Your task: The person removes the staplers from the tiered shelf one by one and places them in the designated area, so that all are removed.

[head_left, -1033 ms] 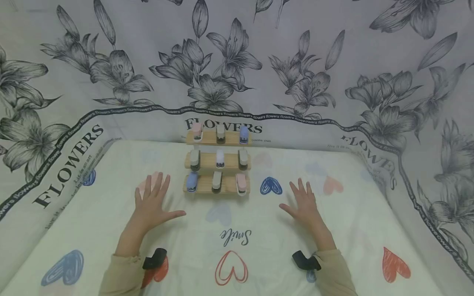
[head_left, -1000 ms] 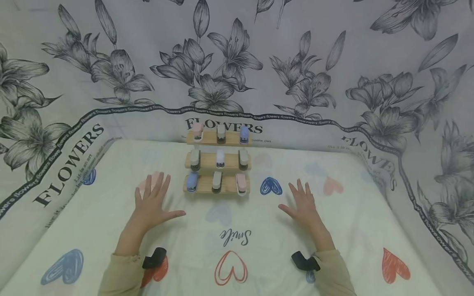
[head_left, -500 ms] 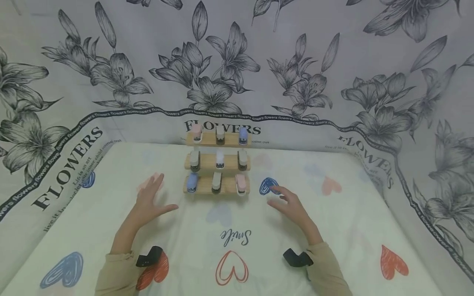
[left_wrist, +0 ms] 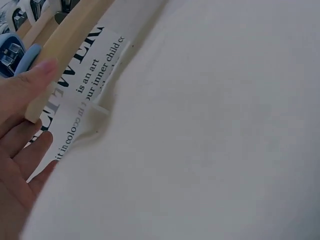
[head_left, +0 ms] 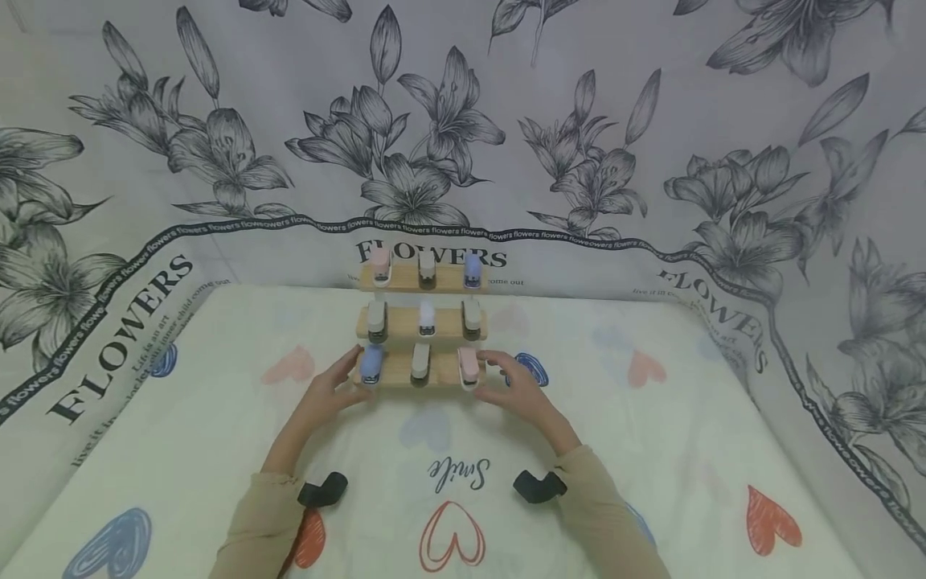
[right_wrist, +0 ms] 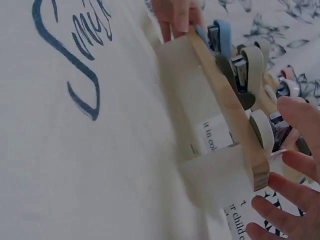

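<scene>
A three-tier wooden rack (head_left: 396, 370) with translucent supports stands at mid-table, carrying several small staplers. On its bottom board sit a blue stapler (head_left: 372, 364), a grey stapler (head_left: 420, 363) and a pink stapler (head_left: 469, 367). My left hand (head_left: 324, 396) grips the left end of that board. In the left wrist view the thumb presses its wood (left_wrist: 75, 42), with fingers below the end. My right hand (head_left: 526, 396) is around the right end, beside the pink stapler. Its fingers (right_wrist: 287, 187) are spread in the right wrist view; whether they touch the board is unclear.
The white cloth (head_left: 383, 490) under the rack bears printed hearts and writing. A curtain (head_left: 506, 185) with drawn flowers hangs close behind the rack. Staplers on the middle board (head_left: 401, 323) and the top board (head_left: 405, 277) are pink, grey, white and blue.
Both hands have moved inward and forward from spread positions on either side to the rack's ends. The left hand has taken hold of the bottom board. The rack shows no clear movement.
</scene>
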`<state>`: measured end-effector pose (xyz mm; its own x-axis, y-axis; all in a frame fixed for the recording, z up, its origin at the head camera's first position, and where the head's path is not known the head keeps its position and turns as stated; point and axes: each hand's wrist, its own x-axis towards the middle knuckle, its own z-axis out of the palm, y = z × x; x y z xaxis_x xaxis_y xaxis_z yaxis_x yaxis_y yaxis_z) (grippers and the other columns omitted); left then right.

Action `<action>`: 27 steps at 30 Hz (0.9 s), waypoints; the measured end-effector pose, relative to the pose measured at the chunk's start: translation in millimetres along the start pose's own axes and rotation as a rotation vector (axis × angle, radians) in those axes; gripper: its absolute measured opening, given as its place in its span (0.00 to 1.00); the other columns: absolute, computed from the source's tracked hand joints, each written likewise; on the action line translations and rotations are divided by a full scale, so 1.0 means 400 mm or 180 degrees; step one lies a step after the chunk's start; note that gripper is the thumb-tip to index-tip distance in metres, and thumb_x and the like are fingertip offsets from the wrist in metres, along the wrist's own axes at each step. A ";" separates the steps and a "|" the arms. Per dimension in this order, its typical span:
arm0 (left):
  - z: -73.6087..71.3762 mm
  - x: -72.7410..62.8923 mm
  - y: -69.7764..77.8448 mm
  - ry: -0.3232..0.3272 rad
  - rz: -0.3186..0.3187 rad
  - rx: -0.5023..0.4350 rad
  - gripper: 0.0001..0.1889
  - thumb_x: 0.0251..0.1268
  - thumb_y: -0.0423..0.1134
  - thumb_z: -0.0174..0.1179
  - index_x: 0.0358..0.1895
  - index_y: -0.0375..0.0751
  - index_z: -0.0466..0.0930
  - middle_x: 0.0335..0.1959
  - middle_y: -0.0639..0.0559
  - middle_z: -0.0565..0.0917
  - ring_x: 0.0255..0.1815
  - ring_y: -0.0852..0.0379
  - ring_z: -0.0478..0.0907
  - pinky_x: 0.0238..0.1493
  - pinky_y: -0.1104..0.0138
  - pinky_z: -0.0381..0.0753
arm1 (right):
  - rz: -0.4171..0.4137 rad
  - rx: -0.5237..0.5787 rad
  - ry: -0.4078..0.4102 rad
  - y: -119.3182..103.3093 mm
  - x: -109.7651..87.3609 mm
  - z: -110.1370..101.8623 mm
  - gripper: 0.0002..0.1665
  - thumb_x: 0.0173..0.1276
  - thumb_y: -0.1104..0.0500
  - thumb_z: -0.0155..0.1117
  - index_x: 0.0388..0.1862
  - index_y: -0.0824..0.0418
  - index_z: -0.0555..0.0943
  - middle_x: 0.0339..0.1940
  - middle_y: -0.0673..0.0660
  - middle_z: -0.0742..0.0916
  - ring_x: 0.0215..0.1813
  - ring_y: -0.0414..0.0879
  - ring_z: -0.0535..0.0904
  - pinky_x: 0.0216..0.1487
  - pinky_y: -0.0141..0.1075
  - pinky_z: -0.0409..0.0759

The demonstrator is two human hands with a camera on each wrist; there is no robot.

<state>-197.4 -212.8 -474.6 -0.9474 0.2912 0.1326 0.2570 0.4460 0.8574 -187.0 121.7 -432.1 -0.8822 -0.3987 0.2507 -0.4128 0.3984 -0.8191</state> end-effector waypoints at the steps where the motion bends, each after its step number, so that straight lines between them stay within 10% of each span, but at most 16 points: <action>1: 0.003 0.003 -0.007 0.0017 0.0033 -0.0179 0.43 0.54 0.37 0.64 0.68 0.33 0.46 0.66 0.34 0.53 0.64 0.36 0.52 0.60 0.48 0.57 | -0.0077 -0.0031 0.0004 0.013 0.008 0.006 0.34 0.55 0.60 0.68 0.60 0.66 0.67 0.58 0.62 0.73 0.56 0.58 0.67 0.53 0.53 0.67; 7: 0.019 0.004 -0.031 0.0173 0.0107 -0.0826 0.38 0.59 0.33 0.59 0.68 0.33 0.47 0.67 0.34 0.50 0.64 0.35 0.51 0.59 0.52 0.58 | -0.0285 -0.0062 0.0123 0.084 0.037 0.031 0.37 0.53 0.56 0.70 0.61 0.57 0.68 0.59 0.53 0.73 0.59 0.48 0.67 0.54 0.49 0.67; 27: 0.040 -0.011 -0.043 0.0341 0.0034 -0.0664 0.37 0.59 0.38 0.59 0.69 0.39 0.50 0.68 0.41 0.53 0.63 0.37 0.55 0.60 0.53 0.56 | 0.0019 0.0417 0.0469 0.054 0.017 0.041 0.37 0.47 0.68 0.71 0.56 0.71 0.67 0.47 0.63 0.73 0.47 0.61 0.67 0.49 0.53 0.69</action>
<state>-194.6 -208.2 -498.1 -0.9626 0.1984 0.1848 0.2328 0.2554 0.9384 -198.4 114.1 -456.6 -0.9120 -0.2677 0.3107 -0.3831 0.2857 -0.8784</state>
